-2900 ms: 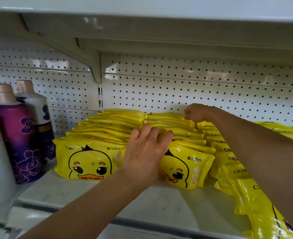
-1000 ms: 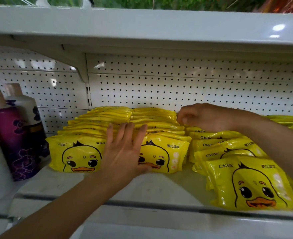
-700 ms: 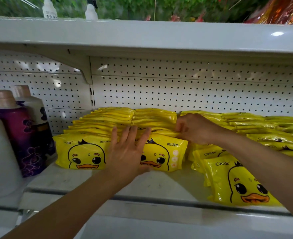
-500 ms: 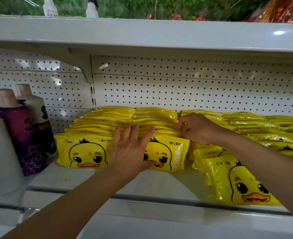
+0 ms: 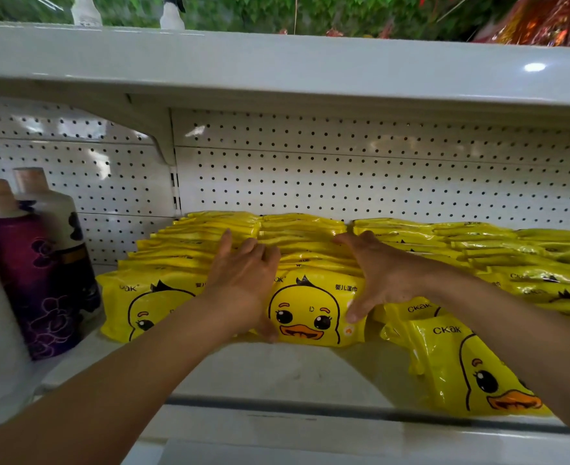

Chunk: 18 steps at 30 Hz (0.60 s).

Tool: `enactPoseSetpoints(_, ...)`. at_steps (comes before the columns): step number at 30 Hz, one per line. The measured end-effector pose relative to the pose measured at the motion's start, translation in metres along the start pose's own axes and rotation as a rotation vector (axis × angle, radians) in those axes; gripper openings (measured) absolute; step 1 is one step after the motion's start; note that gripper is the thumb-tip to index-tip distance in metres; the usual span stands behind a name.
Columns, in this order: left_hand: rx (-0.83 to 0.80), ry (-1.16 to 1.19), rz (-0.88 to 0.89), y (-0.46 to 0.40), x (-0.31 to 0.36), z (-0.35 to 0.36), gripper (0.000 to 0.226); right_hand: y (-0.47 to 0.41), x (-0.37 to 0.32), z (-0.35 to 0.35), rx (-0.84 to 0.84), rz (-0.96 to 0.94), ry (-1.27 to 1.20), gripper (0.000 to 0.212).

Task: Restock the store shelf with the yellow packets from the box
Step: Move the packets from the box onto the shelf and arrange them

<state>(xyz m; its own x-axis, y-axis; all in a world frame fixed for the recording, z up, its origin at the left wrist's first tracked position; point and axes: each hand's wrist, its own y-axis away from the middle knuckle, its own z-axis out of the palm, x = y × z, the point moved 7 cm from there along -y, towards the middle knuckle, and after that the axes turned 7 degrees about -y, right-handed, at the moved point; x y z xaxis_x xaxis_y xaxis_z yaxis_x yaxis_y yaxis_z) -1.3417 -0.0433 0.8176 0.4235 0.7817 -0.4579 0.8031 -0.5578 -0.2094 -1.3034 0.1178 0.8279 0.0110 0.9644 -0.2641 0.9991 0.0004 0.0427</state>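
I look down at a white store shelf [image 5: 276, 370] with a pegboard back panel [image 5: 360, 182], and both my bare arms reach forward onto it. Rows of yellow packets [image 5: 310, 307] printed with a cartoon duck face stand packed front to back across the shelf. My left hand [image 5: 243, 280] lies on the left side of the middle row, fingers fairly straight over the packet tops and thumb down by the front packet's lower left corner. My right hand [image 5: 374, 273] spreads wide over the right side of the same row, fingers across the tops and thumb pressing the front packet's right edge, so the row sits between both hands. To the right, one loose front packet [image 5: 471, 374] leans at the shelf's front edge. At the far left stand a purple bottle [image 5: 32, 280] and a white bottle [image 5: 58, 223] behind it
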Motion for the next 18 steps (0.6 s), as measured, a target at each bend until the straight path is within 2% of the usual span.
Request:
enactPoseSetpoints(13,0.054,0.065,-0.026,-0.003,-0.002,0.000,0.128,0.002,-0.005,-0.001,0.129,-0.001,0.100,0.115)
enactPoseSetpoints(18,0.070,0.075,-0.064,0.012,-0.015,-0.003,0.125,0.013,-0.004,-0.004,0.136,-0.004,0.108,0.128)
